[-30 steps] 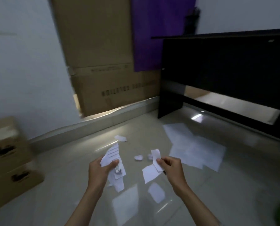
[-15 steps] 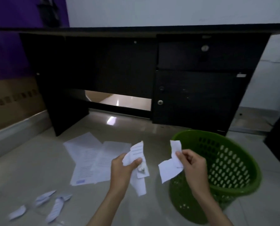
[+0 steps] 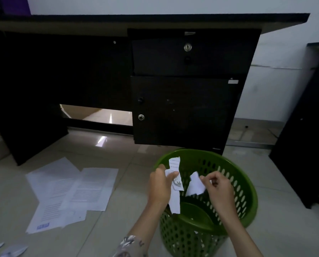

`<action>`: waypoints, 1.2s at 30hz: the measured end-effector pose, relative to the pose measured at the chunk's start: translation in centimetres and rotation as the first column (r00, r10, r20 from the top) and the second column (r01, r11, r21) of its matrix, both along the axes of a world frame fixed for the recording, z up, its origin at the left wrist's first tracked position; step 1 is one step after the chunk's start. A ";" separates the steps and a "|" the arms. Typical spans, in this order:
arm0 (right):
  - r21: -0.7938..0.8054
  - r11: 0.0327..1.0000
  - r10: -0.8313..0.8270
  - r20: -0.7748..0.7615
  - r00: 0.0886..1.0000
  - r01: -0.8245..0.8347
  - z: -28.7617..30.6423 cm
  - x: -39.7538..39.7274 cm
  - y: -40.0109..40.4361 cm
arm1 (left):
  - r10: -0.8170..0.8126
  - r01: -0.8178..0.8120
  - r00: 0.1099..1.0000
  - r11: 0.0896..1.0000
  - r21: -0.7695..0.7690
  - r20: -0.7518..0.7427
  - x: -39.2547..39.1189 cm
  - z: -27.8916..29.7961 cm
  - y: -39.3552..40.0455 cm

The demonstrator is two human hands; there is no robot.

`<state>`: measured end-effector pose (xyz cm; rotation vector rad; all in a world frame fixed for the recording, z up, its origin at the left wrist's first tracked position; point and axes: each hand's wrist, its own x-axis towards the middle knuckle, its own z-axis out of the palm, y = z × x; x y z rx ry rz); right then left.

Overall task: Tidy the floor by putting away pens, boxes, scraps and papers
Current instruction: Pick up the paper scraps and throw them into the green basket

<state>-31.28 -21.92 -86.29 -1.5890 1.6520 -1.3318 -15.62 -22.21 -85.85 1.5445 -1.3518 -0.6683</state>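
Note:
Both my hands hover over a green plastic basket (image 3: 248,184) standing on the tiled floor. My left hand (image 3: 159,186) grips a bunch of torn white paper scraps (image 3: 174,165) above the basket's left rim. My right hand (image 3: 218,190) pinches a smaller white scrap (image 3: 194,185) by its corner over the basket's opening. Several printed sheets (image 3: 71,190) lie overlapping on the floor to the left. A few small torn scraps (image 3: 10,250) lie at the bottom left edge.
A black desk (image 3: 182,108) with a drawer and a cupboard door stands right behind the basket. A dark cabinet (image 3: 307,136) stands at the right. White wall behind; glossy tile floor all around.
My view has swung right from the cardboard boxes to the desk. Both hands carried the scraps from the floor area to above the green basket.

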 end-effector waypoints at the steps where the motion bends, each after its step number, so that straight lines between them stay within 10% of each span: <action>1: 0.018 1.000 0.019 -0.018 1.000 -0.019 -0.2 -0.2 -0.1 | -0.001 0.000 0.998 1.000 0.017 0.069 -0.4 -0.1 -0.2; 7: 0.106 0.990 0.102 -0.041 0.994 -0.098 -0.4 0.1 -0.2 | -0.020 0.010 0.925 1.000 0.027 0.378 -2.0 -0.8 -1.3; 11: 0.251 0.945 0.102 0.381 0.919 -0.209 0.2 1.2 -0.6 | -0.104 0.093 0.967 0.994 0.058 0.231 -3.3 -1.7 -1.4; 15: 0.275 0.931 0.085 0.476 0.875 -0.240 0.7 1.3 -1.4 | -0.151 0.150 0.988 0.988 0.038 0.034 -3.2 -1.8 -1.8; 26: 0.335 0.941 0.086 -0.108 0.990 -0.045 -0.5 -0.3 -2.7 | -0.119 0.130 0.980 0.990 -0.062 0.157 -1.8 -1.1 -2.3; 36: 0.064 0.991 0.116 0.077 0.990 -0.121 4.6 6.8 2.0 | 0.107 -0.092 0.990 0.985 -0.147 0.096 8.1 2.5 4.2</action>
